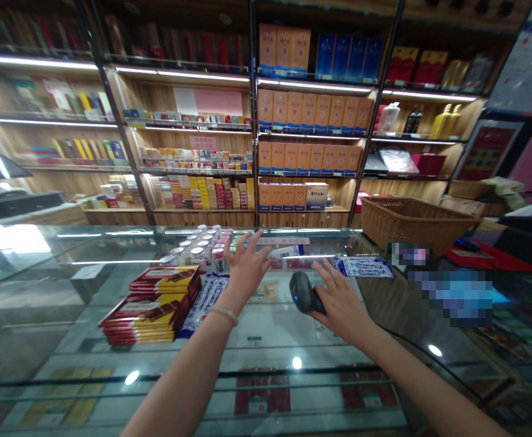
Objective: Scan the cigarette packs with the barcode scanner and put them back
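Observation:
My left hand (pixel 249 267) is over the glass counter with its fingers spread. Its fingertips are close to a small blue-and-white packet (pixel 288 250); whether they touch it I cannot tell. In my right hand (pixel 341 297) is a black barcode scanner (pixel 301 291) with a small blue light, its head pointing left. Some fingers of that hand stretch forward past the scanner. Just beyond them lie blue-and-white packets (pixel 364 266). Left of my left hand are stacks of red-and-yellow chocolate bar packs (pixel 156 303), more blue-and-white packets (pixel 204 300) and several clear-lidded small containers (pixel 197 250).
The glass counter (pixel 266 334) has goods under its top. A wicker basket (pixel 415 221) stands at the right, near a red mat (pixel 493 258). The scanner's cable (pixel 424 358) runs along the right side. Lit shelves (pixel 309 136) with boxes and bottles stand behind the counter.

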A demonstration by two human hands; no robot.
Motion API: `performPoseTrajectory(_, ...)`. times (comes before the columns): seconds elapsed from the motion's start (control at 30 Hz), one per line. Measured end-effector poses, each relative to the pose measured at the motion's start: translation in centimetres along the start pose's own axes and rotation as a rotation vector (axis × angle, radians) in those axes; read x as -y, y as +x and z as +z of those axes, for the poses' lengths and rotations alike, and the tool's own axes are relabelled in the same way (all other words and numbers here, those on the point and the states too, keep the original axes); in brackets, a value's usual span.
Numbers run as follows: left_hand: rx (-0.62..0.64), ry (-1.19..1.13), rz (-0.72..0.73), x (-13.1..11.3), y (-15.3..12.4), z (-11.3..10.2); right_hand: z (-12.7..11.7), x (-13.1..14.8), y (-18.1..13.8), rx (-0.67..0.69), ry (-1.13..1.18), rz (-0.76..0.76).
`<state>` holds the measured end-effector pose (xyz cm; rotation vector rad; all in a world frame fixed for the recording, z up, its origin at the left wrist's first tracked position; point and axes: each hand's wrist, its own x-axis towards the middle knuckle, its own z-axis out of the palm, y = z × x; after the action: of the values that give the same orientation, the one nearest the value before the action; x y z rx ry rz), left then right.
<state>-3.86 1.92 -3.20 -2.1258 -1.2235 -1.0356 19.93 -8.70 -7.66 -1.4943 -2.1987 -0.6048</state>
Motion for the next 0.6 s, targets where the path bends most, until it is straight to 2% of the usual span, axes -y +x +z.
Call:
performPoseTrajectory(0.2,-0.002,-0.003,0.005,0.0,0.0,0.1,0.4,-0.1,-0.3,0.025,0.041,-0.052)
performPoseTrajectory(0.5,0.000,-0.003,0.001,-0.1,0.0,0.0,-1.2,0.0,-0.5,0.135,0.079,-0.070)
performPoseTrajectory(0.6,0.004,0.004,0.001,-0.1,0.0,0.1,-1.6,-0.5,0.6,0.105,0.070,-0.018)
